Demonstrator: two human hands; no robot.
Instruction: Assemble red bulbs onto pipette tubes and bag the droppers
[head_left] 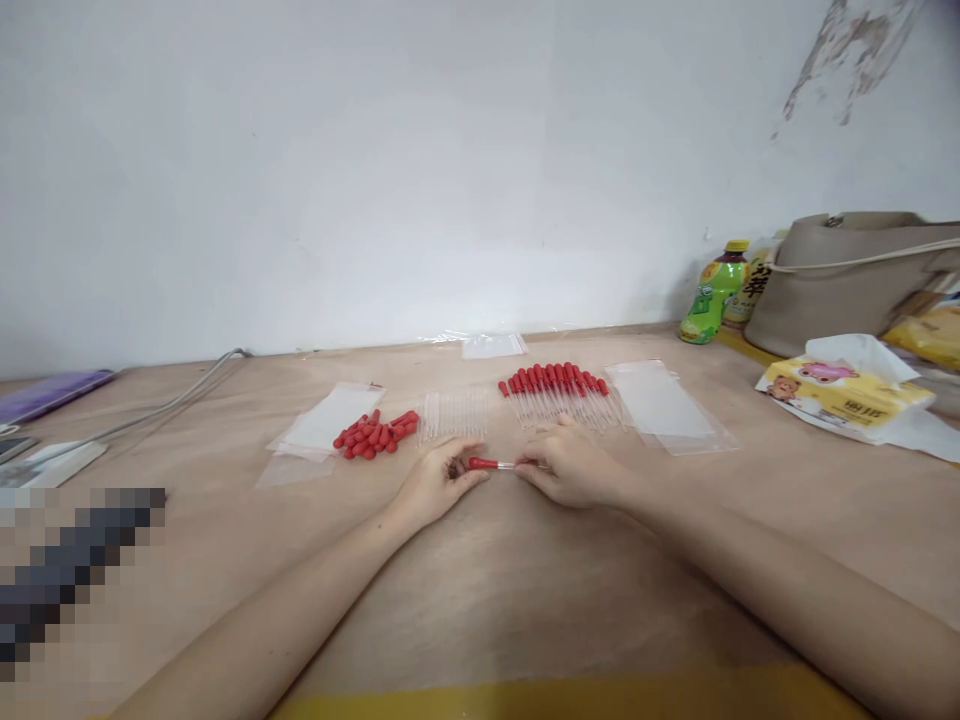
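Observation:
In the middle of the table my left hand [442,480] pinches the rounded end of a red rubber dropper bulb [484,464]. The bulb is on the end of a clear glass dropper tube [505,466], which my right hand [562,465] grips between thumb and fingers. Bulb and tube lie level in one line; the tube's far end is hidden by my right hand. Beyond my left hand is a heap of loose red bulbs [375,436]. A row of bare glass tubes [456,412] lies behind the hands. Several droppers with red bulbs [551,380] lie side by side at right.
Clear plastic bags with white sheets flank the rows, one group at left [322,425] and one at right [664,405]. Farther right are a tissue pack [847,390], a green-labelled bottle [716,295] and a beige bag [832,285]. A grey cable [172,400] crosses the left side.

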